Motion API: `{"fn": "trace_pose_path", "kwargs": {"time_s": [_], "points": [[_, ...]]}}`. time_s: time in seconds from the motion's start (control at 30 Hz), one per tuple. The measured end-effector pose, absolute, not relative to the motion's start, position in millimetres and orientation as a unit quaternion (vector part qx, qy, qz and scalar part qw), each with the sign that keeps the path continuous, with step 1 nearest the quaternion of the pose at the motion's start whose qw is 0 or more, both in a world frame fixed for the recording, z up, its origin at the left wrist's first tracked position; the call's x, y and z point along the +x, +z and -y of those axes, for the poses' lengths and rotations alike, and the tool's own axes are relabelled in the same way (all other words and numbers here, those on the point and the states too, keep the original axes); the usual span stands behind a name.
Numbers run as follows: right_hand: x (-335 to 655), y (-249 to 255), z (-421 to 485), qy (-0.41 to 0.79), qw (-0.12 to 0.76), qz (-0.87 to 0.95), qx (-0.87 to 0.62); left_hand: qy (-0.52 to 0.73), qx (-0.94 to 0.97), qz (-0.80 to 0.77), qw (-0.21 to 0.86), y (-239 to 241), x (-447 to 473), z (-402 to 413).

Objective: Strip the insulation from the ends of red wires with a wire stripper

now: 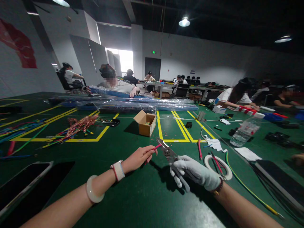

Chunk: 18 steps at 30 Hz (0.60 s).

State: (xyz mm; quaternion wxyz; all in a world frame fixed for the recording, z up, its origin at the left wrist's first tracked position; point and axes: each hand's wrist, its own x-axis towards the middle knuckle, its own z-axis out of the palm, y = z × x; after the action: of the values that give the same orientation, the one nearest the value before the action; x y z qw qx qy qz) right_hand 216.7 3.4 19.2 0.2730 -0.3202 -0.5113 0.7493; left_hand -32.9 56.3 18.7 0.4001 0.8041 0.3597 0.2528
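My left hand (140, 157), bare, pinches a short red wire (155, 148) whose tip points up to the right. Gloved in white, my right hand (194, 170) is wrapped round the handles of a pair of wire strippers (169, 152). The jaws of the strippers meet the end of the red wire; whether they are closed on it I cannot tell. Just beyond both hands stands a small open cardboard box (145, 124) with small pieces inside. Tiny reddish scraps lie on the green table (133, 196) near the box.
Bundled wires (76, 128) with copper strands lie left. At right are a white tape roll (206, 163), a green-yellow cable (247, 189), a water bottle (247, 130) and crumpled paper (213, 143). Plastic-wrapped lengths (133, 103) stretch across the far side. Other people sit around.
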Motion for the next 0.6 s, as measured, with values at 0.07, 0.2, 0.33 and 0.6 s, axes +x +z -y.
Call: {"fn": "trace_pose_path", "kwargs": {"time_s": [0.07,0.2,0.33,0.6], "points": [[215.1,12.0,-6.1,0.795,0.289,0.457,-0.275,0.261,0.799,-0.369,0.397,14.8,-31.4,-57.2],[211.8,-1.4,-11.9,0.834,0.297,0.400,-0.238,0.281,0.777,-0.395,0.401,6.3,-29.0,-57.7],[209.6,-4.6,-12.5,0.826,0.308,0.393,-0.262,0.311,0.768,-0.419,0.371,6.4,-29.4,-54.8],[212.2,7.7,-7.3,0.831,0.306,0.378,-0.271,0.248,0.780,-0.479,0.317,24.2,-32.5,-43.7]]}}
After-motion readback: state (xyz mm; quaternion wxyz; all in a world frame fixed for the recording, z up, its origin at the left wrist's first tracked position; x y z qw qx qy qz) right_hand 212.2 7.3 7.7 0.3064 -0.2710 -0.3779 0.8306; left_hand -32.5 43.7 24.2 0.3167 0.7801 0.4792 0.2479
